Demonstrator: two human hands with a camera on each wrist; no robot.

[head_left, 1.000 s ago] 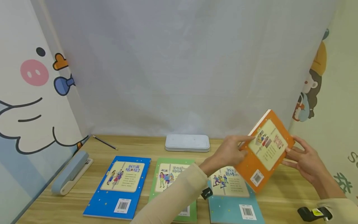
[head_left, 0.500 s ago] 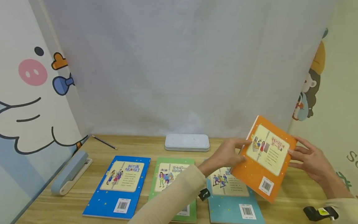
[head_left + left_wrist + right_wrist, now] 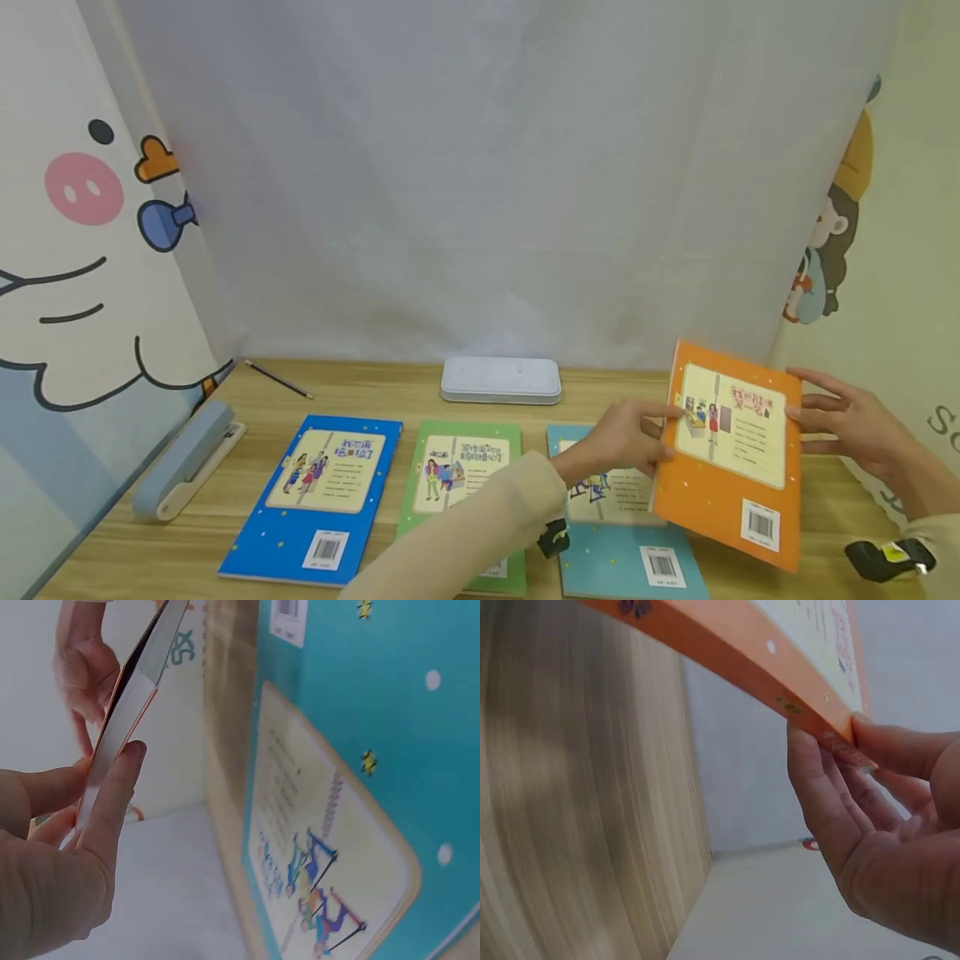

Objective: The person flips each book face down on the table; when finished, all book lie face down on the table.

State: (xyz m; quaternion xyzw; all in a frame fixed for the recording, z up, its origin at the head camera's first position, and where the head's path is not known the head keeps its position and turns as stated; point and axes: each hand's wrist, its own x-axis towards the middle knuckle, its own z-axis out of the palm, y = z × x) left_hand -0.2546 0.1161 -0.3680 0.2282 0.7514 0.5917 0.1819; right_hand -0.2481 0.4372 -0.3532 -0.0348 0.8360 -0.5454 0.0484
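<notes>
An orange book (image 3: 731, 467), its barcode side up, is held above the right part of the table by both hands. My left hand (image 3: 622, 435) pinches its left, page-side edge; in the left wrist view the thumb and fingers (image 3: 112, 799) grip the page block. At the spine my right hand (image 3: 843, 421) pinches the other side, thumb on the cover and fingers beneath, as the right wrist view shows. Below and to the left lies a teal book (image 3: 615, 558), partly covered by the left hand and the orange book.
A green book (image 3: 457, 437), half hidden by the left sleeve, and a blue book (image 3: 300, 525) lie leftward in a row. A stapler (image 3: 183, 462) stands at the left edge. A pencil (image 3: 277, 379) and a pale tin case (image 3: 500, 381) lie at the back, before a grey curtain (image 3: 480, 183).
The orange book has come down and to the right, turning from a strong tilt to nearly straight. Both hands have moved with it, keeping their grip. The other books have stayed put.
</notes>
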